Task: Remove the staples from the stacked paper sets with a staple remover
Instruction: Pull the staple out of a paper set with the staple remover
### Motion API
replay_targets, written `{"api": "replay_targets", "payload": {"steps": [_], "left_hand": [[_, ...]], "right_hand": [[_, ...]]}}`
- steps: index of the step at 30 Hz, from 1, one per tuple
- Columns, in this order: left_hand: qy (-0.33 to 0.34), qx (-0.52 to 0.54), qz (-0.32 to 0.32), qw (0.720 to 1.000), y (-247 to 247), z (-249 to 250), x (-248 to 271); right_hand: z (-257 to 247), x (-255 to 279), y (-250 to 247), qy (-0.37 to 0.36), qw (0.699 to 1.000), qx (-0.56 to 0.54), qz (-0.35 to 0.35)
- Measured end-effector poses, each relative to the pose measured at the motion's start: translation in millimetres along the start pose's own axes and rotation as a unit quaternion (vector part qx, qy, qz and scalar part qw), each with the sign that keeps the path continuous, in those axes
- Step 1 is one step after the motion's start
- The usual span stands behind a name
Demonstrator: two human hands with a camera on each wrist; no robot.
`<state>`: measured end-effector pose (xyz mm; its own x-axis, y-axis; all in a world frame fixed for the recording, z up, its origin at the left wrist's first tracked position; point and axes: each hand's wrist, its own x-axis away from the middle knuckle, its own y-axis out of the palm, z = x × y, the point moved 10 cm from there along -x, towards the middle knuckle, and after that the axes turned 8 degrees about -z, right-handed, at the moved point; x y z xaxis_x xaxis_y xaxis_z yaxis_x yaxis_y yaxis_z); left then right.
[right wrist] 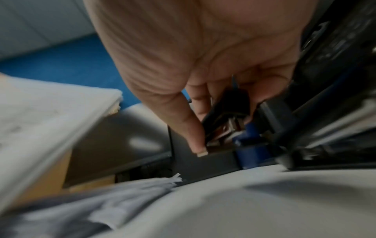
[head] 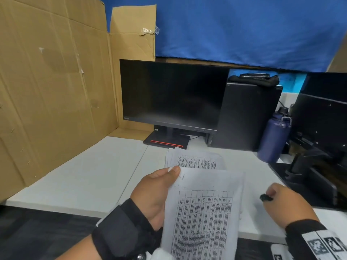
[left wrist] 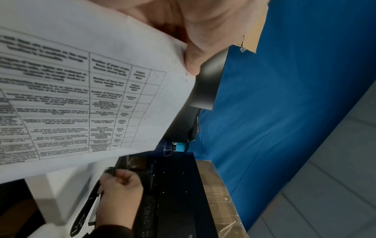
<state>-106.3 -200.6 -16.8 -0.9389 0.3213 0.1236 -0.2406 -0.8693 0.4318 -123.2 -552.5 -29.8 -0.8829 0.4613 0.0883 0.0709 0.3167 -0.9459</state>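
My left hand holds a paper set printed with a table, thumb pressed on its top left corner, lifted off the desk. The same sheets fill the left wrist view under my thumb. Behind them a stack of similar paper sets lies on the white desk. My right hand hovers to the right of the held set, fingers curled round a black staple remover. In the right wrist view the staple remover shows metal jaws between thumb and fingers.
A dark monitor stands behind the stack, a black computer case and a navy bottle to its right. Black equipment crowds the right edge. Cardboard sheets wall the left side.
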Motion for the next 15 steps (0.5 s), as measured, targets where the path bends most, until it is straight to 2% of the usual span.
{"api": "replay_targets", "payload": {"steps": [2,6,8,9,12,13,15], "left_hand": [[-0.001,0.002,-0.009,1.000,1.4,-1.5,-0.9],[0.002,0.002,-0.016,1.000,3.9,-5.0,-3.1],[0.007,-0.004,-0.021,1.000,5.0,-6.8,-4.3],[0.011,-0.008,-0.020,1.000,5.3,-7.3,-4.6],[0.030,-0.034,-0.009,0.999,5.2,-8.8,-5.3],[0.036,-0.046,-0.004,0.998,6.3,-9.4,-4.8],[0.046,-0.055,-0.001,0.997,8.0,-13.0,-4.9]], "right_hand": [[14.0,-6.4,13.0,0.018,0.998,0.050,-0.038],[12.0,-7.4,15.8,0.005,0.996,0.071,-0.045],[-2.1,1.7,-0.5,-0.007,0.999,0.041,-0.018],[-15.0,11.1,-15.3,-0.027,0.999,0.006,0.018],[-69.6,57.6,-52.4,-0.149,0.976,-0.102,0.125],[-91.6,76.5,-56.1,-0.208,0.960,-0.130,0.136],[-136.1,115.7,-50.5,-0.333,0.922,-0.166,0.110]]}}
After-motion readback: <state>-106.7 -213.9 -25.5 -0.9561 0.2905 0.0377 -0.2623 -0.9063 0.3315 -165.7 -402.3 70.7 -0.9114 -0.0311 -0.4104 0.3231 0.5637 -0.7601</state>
